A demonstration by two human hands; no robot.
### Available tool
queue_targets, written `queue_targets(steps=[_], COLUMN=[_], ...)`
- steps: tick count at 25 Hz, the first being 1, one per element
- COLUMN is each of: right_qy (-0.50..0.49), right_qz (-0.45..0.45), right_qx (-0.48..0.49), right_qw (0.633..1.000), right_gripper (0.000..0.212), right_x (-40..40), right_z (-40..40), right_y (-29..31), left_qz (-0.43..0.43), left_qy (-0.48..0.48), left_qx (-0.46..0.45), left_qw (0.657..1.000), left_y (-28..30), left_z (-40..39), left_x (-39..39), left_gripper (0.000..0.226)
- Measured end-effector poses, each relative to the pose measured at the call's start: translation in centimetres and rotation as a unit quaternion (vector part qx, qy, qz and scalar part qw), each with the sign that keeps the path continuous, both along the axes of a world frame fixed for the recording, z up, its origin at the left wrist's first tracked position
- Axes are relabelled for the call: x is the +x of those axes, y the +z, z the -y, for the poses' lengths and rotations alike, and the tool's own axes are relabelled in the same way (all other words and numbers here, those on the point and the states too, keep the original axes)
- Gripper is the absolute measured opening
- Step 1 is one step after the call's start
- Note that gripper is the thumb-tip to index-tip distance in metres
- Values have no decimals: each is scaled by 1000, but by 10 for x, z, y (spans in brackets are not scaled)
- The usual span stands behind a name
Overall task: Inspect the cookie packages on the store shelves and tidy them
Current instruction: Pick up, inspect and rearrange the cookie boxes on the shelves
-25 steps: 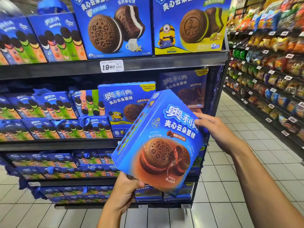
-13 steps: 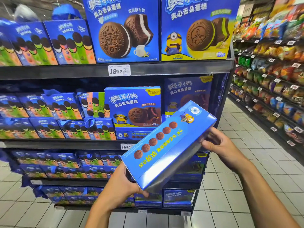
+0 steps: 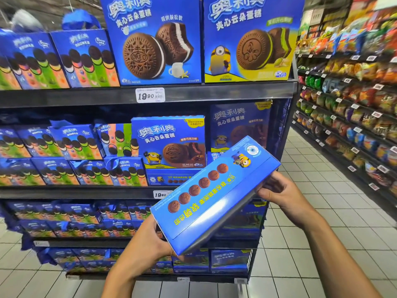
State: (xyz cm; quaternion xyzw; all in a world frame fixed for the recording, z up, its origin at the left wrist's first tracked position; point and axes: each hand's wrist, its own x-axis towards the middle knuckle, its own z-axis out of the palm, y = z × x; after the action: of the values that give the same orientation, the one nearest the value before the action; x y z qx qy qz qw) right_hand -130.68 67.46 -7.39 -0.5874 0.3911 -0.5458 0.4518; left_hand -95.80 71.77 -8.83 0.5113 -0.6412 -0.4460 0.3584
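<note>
Bright, even store light from overhead. Top-shelf boxes (image 3: 150, 39) vivid, saturated. Lower shelf bays fall into shade: the recessed box (image 3: 239, 125) on the middle shelf reads dim, bottom rows (image 3: 75, 218) darker still. Soft sheen on the held box (image 3: 214, 196), its underside grey in shadow. Floor tiles (image 3: 300, 244) evenly lit, mild glare. Wide-angle bend: shelf edges curve and lean at the frame borders. Snack aisle (image 3: 354, 93) at right is smeared and soft; upper left corner blurred.

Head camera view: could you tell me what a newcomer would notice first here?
First, the blue cookie box held tilted mid-frame, narrow side up, gripped by the left hand below and the right hand. Behind it, two large blue display boxes stand on the top shelf.
</note>
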Motion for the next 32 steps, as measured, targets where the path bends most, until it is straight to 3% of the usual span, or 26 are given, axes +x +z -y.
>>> queue_targets(steps=[4, 6, 8, 11, 14, 18, 27, 29, 32], right_qy=[-23, -46, -68, -93, -85, -68, -18, 15, 74], right_qz=[3, 8, -1, -13, 62, 148, 225, 245, 270], right_qx=[-12, -12, -2, 16, 65, 71, 72, 94, 153], right_qw=[1000, 999, 998, 995, 992, 984, 971, 965, 948], right_gripper=[42, 29, 17, 26, 30, 30, 37, 46, 80], right_x=[12, 22, 31, 38, 44, 52, 49, 49, 50], right_z=[-4, -6, -9, -13, -19, -26, -32, -34, -38], right_y=[8, 11, 10, 4, 1, -3, -9, -9, -10], left_qz=[-48, -132, -237, -347, -429, -443, -444, -447, -450], left_qy=[-18, -13, -12, 25, 77, 91, 91, 89, 79], left_qx=[-26, -18, -1, 44, 139, 162, 154, 152, 150], left_qw=[998, 991, 971, 937, 889, 877, 878, 877, 877], left_y=[2, 2, -2, -7, -10, -8, -9, -9, -9], left_z=[3, 6, 9, 13, 20, 25, 27, 28, 28], left_x=[-1, -2, -1, 2, 4, 6, 6, 6, 4], left_gripper=[78, 74, 84, 72, 52, 60, 59, 60, 60])
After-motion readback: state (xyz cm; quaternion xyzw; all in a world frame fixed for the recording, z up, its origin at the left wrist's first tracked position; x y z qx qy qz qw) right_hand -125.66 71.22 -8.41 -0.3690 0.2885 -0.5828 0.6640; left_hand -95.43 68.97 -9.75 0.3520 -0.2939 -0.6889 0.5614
